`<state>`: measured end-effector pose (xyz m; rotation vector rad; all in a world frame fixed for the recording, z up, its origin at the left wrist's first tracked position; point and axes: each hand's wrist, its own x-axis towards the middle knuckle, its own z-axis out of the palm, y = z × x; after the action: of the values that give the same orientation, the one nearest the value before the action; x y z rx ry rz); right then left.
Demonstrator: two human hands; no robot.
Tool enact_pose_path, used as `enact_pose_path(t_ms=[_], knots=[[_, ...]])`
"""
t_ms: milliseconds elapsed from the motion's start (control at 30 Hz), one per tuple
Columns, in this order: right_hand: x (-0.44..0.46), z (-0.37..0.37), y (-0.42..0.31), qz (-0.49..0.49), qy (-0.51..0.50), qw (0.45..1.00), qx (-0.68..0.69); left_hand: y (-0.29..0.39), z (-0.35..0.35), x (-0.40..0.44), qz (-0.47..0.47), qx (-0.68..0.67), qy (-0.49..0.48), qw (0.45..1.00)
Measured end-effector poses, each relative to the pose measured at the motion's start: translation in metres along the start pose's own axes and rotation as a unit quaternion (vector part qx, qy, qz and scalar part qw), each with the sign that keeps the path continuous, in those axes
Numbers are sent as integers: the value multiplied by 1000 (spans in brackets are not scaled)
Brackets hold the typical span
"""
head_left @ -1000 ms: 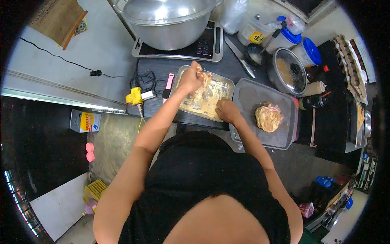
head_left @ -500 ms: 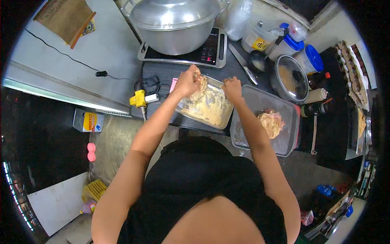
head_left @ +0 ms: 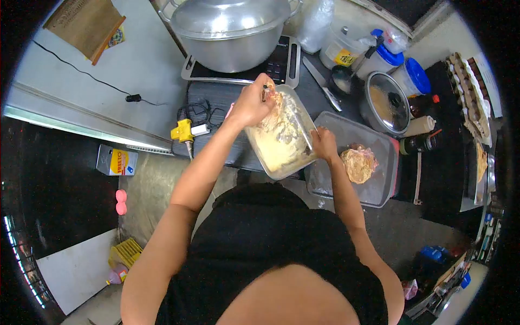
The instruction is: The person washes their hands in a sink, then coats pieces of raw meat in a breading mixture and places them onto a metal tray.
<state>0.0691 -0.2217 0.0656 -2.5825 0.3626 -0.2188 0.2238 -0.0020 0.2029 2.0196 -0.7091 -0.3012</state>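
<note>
A clear rectangular tray (head_left: 288, 159) with pale powder in it is tilted and turned in front of me. My left hand (head_left: 253, 104), its fingers closed, is at the tray's far left corner with a coated piece of meat (head_left: 275, 103) by its fingertips. On the tray's right side, my right hand (head_left: 324, 143) grips the rim. To the right, a larger grey plastic tray (head_left: 385, 187) holds a round heap of coated meat (head_left: 359, 164).
A big lidded pot (head_left: 233, 43) stands on an induction cooker (head_left: 294, 65) at the back. A knife (head_left: 323, 84), a black ladle (head_left: 343, 79), a lidded bowl (head_left: 385, 103) and blue-lidded tubs (head_left: 417, 76) lie right. A yellow plug adapter (head_left: 183, 130) is left.
The powder tray has turned and its far end has risen. My right hand has gone from inside the tray to its right rim. My left hand stays near the far left corner.
</note>
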Motion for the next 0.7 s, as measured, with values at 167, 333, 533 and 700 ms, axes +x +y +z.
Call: enact_pose_path(t_ms=[167, 333, 533, 700], knots=[[-3, -28, -2, 52, -44, 998, 10, 10, 5, 4, 30, -17, -2, 999], [5, -30, -2, 43, -54, 997, -22, 19, 4, 11, 26, -13, 4, 1000], [6, -29, 2, 66, -113, 991, -3, 11, 5, 24, 65, -32, 29, 997], [12, -30, 1, 44, -120, 992, 9, 16, 1, 25, 56, -31, 29, 998]])
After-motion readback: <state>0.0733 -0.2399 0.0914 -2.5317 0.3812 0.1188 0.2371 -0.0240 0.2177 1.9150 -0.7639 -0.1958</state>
